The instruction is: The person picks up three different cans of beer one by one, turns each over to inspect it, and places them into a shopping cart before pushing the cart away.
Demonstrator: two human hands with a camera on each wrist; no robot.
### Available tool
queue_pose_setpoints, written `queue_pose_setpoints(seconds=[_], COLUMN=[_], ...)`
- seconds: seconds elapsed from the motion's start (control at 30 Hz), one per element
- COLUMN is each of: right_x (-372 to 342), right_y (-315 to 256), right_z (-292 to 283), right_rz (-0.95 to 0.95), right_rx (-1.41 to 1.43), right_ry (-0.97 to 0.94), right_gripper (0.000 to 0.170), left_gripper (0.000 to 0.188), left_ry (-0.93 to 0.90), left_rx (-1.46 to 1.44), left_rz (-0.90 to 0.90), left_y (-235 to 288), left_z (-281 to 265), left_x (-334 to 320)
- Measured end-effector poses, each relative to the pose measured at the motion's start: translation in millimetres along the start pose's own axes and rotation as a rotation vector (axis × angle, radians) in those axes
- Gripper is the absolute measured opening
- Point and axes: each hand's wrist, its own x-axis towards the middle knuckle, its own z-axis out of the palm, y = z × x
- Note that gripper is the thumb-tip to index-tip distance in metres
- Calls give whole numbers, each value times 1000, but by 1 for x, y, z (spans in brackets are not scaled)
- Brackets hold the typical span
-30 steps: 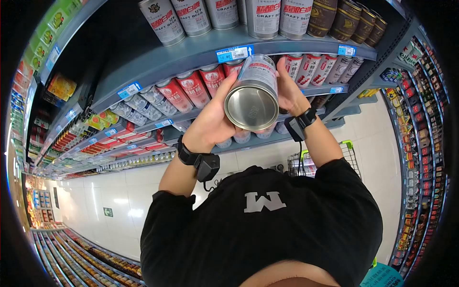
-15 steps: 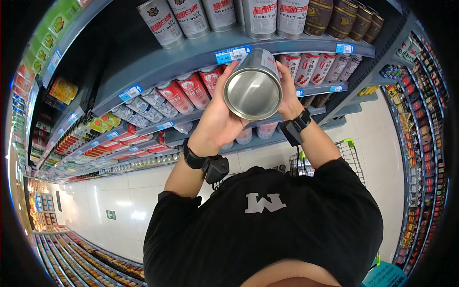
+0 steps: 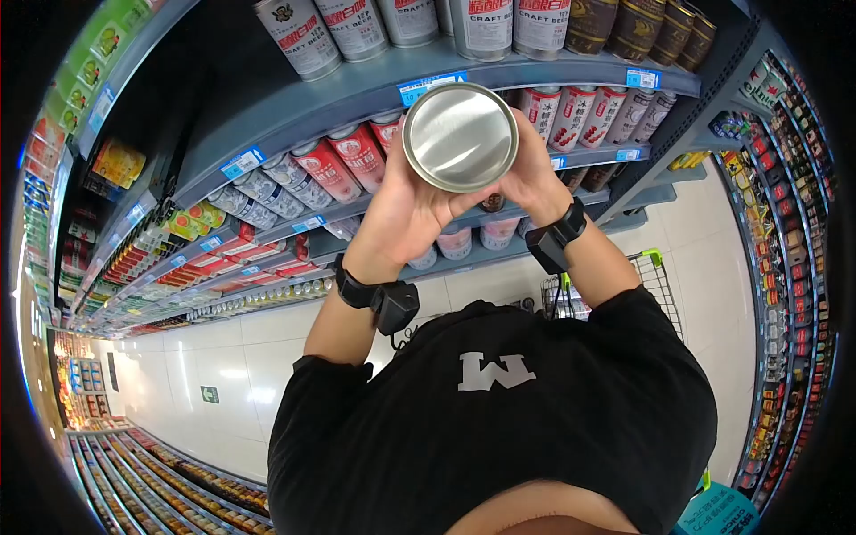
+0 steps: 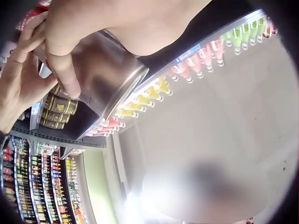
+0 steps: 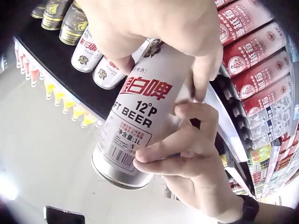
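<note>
Both hands hold a large white and silver beer can, whose smooth metal end (image 3: 460, 138) faces the head camera and hides its side. My left hand (image 3: 399, 214) grips it from the left, close to that end. On the opposite side, my right hand (image 3: 533, 174) has its fingers curled round the can. The right wrist view shows the beer can (image 5: 140, 109) tilted, with red characters, "12°P" and a barcode on its label. There the left hand (image 5: 191, 158) has fingers pressed near the barcode. In the left wrist view, the can (image 4: 110, 70) looks dark and shaded.
Similar craft beer cans (image 3: 486, 31) stand on the upper shelf (image 3: 330, 102), beside brown cans (image 3: 593, 27). Red cans (image 3: 328, 169) and blue-patterned cans (image 3: 267, 192) fill the shelf below. A wire shopping cart (image 3: 655, 281) stands on the right, past the right forearm.
The can has tilted so that its metal end faces the head camera squarely and its label side is out of sight there. Both hands, still gripping, have moved slightly with it.
</note>
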Motion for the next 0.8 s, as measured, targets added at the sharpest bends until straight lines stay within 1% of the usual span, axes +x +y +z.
queue_pose_setpoints(seconds=[0.03, 0.13, 0.2, 0.27, 0.4, 0.5, 0.57, 0.63, 0.8], right_x=[-1, -4, -4, -1, -4, -4, -5, -7, -11], right_y=[1, 2, 3, 4, 4, 4, 4, 4, 3], right_z=[3, 9, 8, 5, 15, 14, 14, 14, 14], right_rz=[10, 4, 13, 1, -3, -19, -15, -20, -25], right_rx=[19, 18, 33, 43, 47, 91, 56, 44, -3], right_ry=[-51, -29, -27, 27, 13, 9, -34, -32, -52], right_gripper=[44, 39, 37, 32, 32, 36, 41, 43, 47], left_gripper=[65, 64, 64, 63, 63, 63, 63, 63, 61], left_ry=[-4, -25, -21, -19, -28, -55, -72, -104, -56], left_rx=[-32, 6, -19, -42, -109, -171, -212, -241, -200], left_rz=[-2, 15, 8, 7, -31, -43, -51, -19, -37], left_y=[-2, 0, 1, 4, 6, 7, 7, 8, 9], left_z=[3, 5, 11, 13, 13, 13, 14, 16, 18], left_x=[-1, -1, -2, -2, 0, 0, -1, -2, -6])
